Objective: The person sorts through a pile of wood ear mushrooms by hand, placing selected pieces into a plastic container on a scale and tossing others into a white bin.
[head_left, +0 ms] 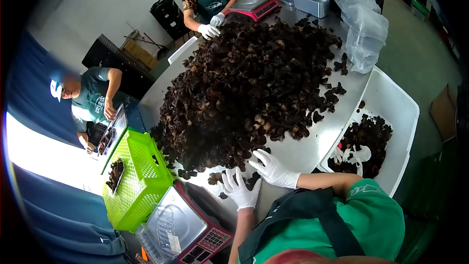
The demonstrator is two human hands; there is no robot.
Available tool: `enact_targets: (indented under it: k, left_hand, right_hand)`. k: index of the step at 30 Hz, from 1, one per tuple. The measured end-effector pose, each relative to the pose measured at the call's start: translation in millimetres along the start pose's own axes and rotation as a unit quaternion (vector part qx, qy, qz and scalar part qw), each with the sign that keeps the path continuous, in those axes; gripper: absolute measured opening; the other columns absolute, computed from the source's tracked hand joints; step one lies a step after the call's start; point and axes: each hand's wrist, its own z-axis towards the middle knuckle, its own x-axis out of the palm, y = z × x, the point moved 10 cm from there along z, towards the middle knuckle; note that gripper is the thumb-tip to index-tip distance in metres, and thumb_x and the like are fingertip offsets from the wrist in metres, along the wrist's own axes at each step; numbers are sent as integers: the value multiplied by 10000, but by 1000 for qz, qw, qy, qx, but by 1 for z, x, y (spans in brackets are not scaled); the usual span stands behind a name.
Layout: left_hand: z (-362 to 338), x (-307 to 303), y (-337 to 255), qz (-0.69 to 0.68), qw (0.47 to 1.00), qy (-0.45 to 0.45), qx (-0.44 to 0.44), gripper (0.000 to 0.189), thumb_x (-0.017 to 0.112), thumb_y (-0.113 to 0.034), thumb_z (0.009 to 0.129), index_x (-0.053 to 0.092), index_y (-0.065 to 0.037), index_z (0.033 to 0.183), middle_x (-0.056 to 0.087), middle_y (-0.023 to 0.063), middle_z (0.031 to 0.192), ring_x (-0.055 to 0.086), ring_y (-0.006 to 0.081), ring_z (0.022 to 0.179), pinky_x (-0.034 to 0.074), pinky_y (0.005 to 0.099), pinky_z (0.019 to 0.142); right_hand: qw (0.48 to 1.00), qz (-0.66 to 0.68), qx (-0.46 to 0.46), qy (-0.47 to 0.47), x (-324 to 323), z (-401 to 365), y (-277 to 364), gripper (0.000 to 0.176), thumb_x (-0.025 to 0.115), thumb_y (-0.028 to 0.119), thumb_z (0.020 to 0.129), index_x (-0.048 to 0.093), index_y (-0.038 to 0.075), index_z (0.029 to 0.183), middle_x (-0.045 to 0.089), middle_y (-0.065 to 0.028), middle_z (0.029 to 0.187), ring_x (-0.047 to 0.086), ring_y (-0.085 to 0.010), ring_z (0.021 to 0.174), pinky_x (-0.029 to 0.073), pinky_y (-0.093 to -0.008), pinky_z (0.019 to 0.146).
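Observation:
A large heap of dark brown wood ear mushrooms (pixel 244 78) covers much of the metal table (pixel 312 146). At the heap's near edge, my left hand (pixel 240 191) in a white glove has its fingers spread over a few loose mushroom pieces. My right hand (pixel 274 168), also gloved in white, lies just right of it with the fingers stretched out towards the heap. Neither hand visibly grips a piece. Close by on the left is a red digital scale (pixel 205 234) with a clear plastic tray on its pan.
Left of the heap stands a green crate (pixel 141 176) holding a tray of mushrooms (pixel 115 176). A white tub (pixel 398 132) with mushrooms and gloves is at right, near a plastic bag (pixel 364 29). Two co-workers (pixel 210 5) work across the table beside another red scale (pixel 256 7).

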Motion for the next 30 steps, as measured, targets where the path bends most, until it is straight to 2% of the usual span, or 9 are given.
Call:
enact_targets:
  k: [4,8,10,14,18,20,23,26,30]
  left_hand:
    - [34,6,10,4,999,43,-1,951,801,-528,706,449,-177,1517,304,188,1616,182,438,1517,117,658,1170]
    - [21,24,21,-15,994,108,7,793,759,-443,738,512,-176,1443,399,141,1557,295,380,1471,126,658,1164]
    - [2,9,-2,2,996,57,71,659,743,-374,728,571,-156,1326,539,103,1357,428,319,1352,206,611,1137]
    - [-45,3,-13,-47,995,15,83,639,732,-264,722,561,-71,1307,578,122,1287,519,340,1240,327,496,1082]
    - [-49,-13,-17,-28,995,-53,84,727,774,-326,716,540,-63,1352,500,177,1378,458,359,1303,324,495,1083]
    - [-31,-12,-6,23,999,-15,40,843,802,-445,706,506,-79,1405,454,189,1454,373,384,1395,254,568,1121]
    - [-2,-6,9,26,998,52,-23,866,799,-450,705,494,-120,1446,394,194,1545,308,409,1460,198,619,1151]
    - [-5,12,9,-26,995,91,28,799,792,-400,716,522,-114,1411,444,187,1500,357,389,1432,237,600,1136]
    - [-50,6,-6,-47,994,-1,99,572,758,-249,747,598,-131,1284,557,85,1330,500,328,1297,283,539,1110]
  right_hand:
    - [999,-36,-30,10,18,23,6,427,611,258,932,623,90,1325,468,-217,1460,398,-402,1391,345,-553,1114]
    - [994,-104,-25,29,21,23,11,393,609,399,924,674,136,1208,545,-147,1396,429,-347,1357,283,-606,1106]
    - [996,-70,-34,50,23,6,16,363,624,404,913,683,135,1150,565,-131,1359,454,-330,1323,304,-594,1093]
    - [996,-18,-70,53,11,-19,38,319,684,413,860,684,162,1058,593,-76,1254,509,-291,1235,340,-560,1060]
    - [997,-49,-47,28,3,-7,31,499,678,478,846,645,160,1229,543,-121,1372,470,-303,1303,290,-565,1100]
    - [997,-64,-22,42,10,6,21,629,645,515,861,578,163,1378,469,-157,1472,397,-328,1387,242,-609,1123]
    - [994,-100,-2,47,12,20,15,581,618,507,887,598,161,1353,481,-161,1458,410,-333,1374,251,-610,1124]
    - [995,-70,-17,67,30,2,16,529,612,487,900,628,158,1313,513,-157,1423,452,-330,1331,280,-574,1121]
    - [995,-21,-53,83,8,-23,34,450,615,456,911,658,146,1235,541,-130,1378,457,-306,1326,278,-534,1133]
